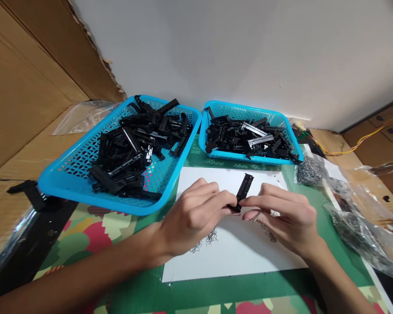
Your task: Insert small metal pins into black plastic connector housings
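Note:
My left hand (199, 209) is closed on the lower end of a long, narrow black plastic part (245, 187), which tilts up and away over a white sheet (229, 257). Facing it, my right hand (283, 213) is also closed, with a thin metal rod (257, 216) pinched at the thumb. Its index fingertip touches the bottom of the black part. Small wire pieces (211, 237) lie on the sheet beside my left hand. More of these tiny pieces (270, 234) are partly hidden under my right hand. What the fingertips cover at the joint is hidden.
Two blue baskets, a larger one (108, 206) at left and a smaller one (249, 159) at back right, hold many black parts. Plastic bags of small metal pieces (311, 171) lie at right. A white wall (222, 48) rises behind, and cardboard (26, 78) stands at left.

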{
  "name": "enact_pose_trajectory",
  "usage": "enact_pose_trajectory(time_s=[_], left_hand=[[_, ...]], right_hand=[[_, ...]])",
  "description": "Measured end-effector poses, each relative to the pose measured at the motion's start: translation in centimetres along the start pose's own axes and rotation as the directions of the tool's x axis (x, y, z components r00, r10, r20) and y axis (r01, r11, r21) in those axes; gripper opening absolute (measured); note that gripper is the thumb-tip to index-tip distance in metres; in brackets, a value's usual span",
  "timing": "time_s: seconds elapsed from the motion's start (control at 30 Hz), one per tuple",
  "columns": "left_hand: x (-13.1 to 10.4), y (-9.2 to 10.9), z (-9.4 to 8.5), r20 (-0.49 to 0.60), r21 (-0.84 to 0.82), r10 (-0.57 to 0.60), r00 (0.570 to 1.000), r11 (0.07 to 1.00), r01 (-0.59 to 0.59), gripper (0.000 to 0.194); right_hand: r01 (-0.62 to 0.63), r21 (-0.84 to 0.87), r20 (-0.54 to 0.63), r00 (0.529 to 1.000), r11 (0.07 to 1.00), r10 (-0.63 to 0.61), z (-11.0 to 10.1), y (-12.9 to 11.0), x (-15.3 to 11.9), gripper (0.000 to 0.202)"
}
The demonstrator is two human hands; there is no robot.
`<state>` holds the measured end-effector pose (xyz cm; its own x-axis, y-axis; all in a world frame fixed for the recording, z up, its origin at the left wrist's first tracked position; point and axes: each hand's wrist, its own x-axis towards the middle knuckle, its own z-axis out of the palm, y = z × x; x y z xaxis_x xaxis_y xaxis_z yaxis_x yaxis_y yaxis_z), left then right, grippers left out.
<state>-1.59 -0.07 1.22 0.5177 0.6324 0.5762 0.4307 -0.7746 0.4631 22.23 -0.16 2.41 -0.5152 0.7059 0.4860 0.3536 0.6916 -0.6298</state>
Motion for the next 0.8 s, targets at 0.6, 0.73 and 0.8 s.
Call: enact_pose_trajectory(time_s=[0.6, 0.73, 0.8], left_hand=[[-0.3, -0.9, 1.0, 0.167, 0.041, -0.23, 0.959, 0.973, 0.226, 0.013], [-0.6, -0.9, 0.9, 0.173, 0.123, -0.159, 0.972, 0.983, 0.139, 0.007], [-0.7, -0.9, 1.0, 0.168, 0.164, -0.132, 0.977, 0.981, 0.104, 0.011]], right_hand=[[-0.198, -0.1, -0.266, 0.95, 0.975, 0.166, 1.0, 0.2, 0.0, 0.017], [-0.394, 0.122, -0.316, 0.855, 0.911, 0.411, 2.5, -0.7, 0.5, 0.009], [-0.439, 0.166, -0.268, 0.842, 0.883, 0.469, 2.9, -0.7, 0.8, 0.014]])
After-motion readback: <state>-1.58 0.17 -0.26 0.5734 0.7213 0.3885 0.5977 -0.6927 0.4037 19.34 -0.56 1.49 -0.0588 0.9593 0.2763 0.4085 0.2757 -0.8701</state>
